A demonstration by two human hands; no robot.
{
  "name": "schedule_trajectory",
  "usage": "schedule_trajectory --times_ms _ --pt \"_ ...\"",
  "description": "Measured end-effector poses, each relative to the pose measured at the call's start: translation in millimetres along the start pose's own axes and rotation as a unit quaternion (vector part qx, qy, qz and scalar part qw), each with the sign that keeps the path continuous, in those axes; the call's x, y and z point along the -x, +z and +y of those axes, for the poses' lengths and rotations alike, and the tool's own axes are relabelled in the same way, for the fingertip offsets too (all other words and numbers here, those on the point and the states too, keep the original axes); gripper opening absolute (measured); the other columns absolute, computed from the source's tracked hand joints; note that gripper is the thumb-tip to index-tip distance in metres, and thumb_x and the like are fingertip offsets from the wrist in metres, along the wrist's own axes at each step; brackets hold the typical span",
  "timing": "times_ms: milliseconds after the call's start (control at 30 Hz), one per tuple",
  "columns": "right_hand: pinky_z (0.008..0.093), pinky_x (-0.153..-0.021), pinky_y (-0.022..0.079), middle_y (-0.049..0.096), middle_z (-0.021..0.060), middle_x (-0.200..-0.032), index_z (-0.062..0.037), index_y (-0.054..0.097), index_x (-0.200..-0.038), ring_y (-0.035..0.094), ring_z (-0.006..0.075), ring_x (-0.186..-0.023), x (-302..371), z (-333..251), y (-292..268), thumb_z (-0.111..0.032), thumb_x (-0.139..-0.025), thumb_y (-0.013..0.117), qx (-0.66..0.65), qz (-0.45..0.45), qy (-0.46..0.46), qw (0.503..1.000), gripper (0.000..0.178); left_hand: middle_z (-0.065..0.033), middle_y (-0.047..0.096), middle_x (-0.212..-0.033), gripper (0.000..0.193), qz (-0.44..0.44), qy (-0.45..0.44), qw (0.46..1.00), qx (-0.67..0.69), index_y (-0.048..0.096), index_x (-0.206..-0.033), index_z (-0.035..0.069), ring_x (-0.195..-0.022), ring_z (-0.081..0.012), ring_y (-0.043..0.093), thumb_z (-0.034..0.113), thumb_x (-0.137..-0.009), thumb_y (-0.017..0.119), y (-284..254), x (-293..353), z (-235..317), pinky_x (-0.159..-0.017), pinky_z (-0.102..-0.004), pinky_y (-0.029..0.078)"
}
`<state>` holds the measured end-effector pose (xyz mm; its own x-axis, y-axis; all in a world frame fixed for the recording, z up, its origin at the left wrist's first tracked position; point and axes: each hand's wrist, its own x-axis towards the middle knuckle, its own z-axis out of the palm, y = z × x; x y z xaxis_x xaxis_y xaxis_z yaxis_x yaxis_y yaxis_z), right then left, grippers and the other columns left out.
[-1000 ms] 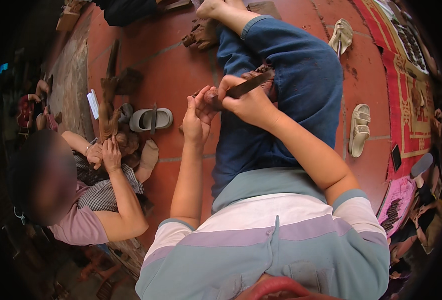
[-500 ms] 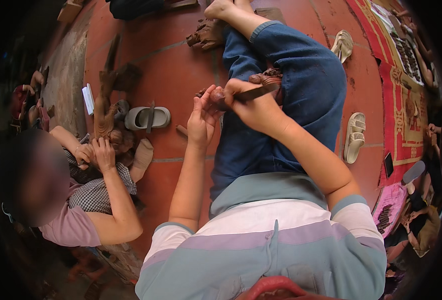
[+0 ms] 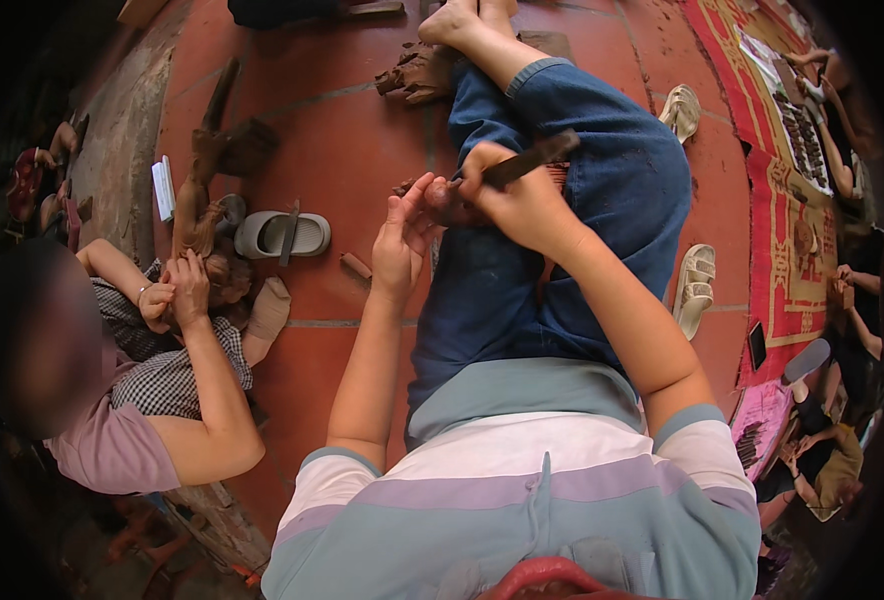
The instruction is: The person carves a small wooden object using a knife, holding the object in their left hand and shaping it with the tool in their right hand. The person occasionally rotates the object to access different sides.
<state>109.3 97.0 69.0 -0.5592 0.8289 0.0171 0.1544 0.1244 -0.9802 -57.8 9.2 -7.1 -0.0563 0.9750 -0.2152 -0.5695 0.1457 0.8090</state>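
Note:
A reddish-brown carved wooden piece with a rounded end lies over my lap. My left hand holds that end, its fingers bent up against it and its thumb raised. Closed in a fist, my right hand grips a dark flat-bladed tool, whose broad end sticks out up and to the right. The tool's other end meets the wood near the left fingertips, though the hand partly hides the contact. Behind my right hand, a ridged part of the wood shows against my jeans.
On the left a co-worker's hands work on a larger wood carving. A grey slipper with a dark flat tool across it rests on the red tiles. Another carved wood piece lies by my feet. Pale sandals and a red-and-gold mat are right.
My right hand has turned, and the tool's broad end now points more upward and to the right. My left hand keeps its hold on the wood. The whole view has shifted slightly.

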Motion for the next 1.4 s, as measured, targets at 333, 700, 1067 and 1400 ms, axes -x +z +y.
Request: schedule_trajectory --times_ms 333,700,1067,1400 --pt "0.0292 -0.065 0.047 0.060 0.0086 -0.074 -0.0030 0.051 -0.076 0.060 0.0173 -0.070 18.8 13.7 16.4 0.002 -0.084 0.061 0.018 0.032 -0.084 0.996 0.013 -0.0170 0.050 -0.137 0.064 -0.030 0.037 0.996 -0.076 0.040 -0.139 -0.005 -0.124 -0.0250 0.051 0.045 -0.104 0.021 -5.6 -3.8 13.1 -0.105 -0.0395 0.040" --pt "0.0318 -0.072 0.050 0.062 0.0114 -0.077 -0.0017 0.055 -0.080 0.062 0.0240 -0.072 43.2 35.8 28.3 0.000 -0.083 0.065 -0.010 0.125 -0.069 0.990 0.011 -0.0122 0.051 -0.134 0.072 -0.096 0.049 0.975 -0.193 0.033 -0.146 0.006 -0.119 -0.0180 0.052 0.012 -0.085 0.071 7.5 -5.4 17.2 -0.101 -0.0317 0.043" --pt "0.0311 -0.082 0.051 0.060 0.0134 -0.077 0.0003 0.054 -0.080 0.061 0.0290 -0.072 43.9 26.0 26.6 0.001 -0.086 0.062 -0.012 0.093 -0.070 0.993 0.010 -0.0067 0.052 -0.123 0.060 -0.085 -0.020 0.991 -0.100 0.041 -0.132 0.007 -0.115 -0.0155 0.052 0.007 -0.083 0.074 12.1 -10.7 15.5 -0.099 -0.0293 0.045" --pt "0.0401 -0.103 0.045 0.055 0.0135 -0.068 -0.0012 0.050 -0.076 0.058 0.0284 -0.064 44.4 24.2 32.8 0.012 -0.078 0.058 0.010 0.118 -0.110 0.987 0.016 -0.0069 0.054 -0.123 0.060 -0.041 0.019 0.995 -0.093 0.046 -0.128 0.007 -0.114 -0.0161 0.054 0.010 -0.079 0.079 16.6 -8.2 8.8 -0.099 -0.0299 0.046"
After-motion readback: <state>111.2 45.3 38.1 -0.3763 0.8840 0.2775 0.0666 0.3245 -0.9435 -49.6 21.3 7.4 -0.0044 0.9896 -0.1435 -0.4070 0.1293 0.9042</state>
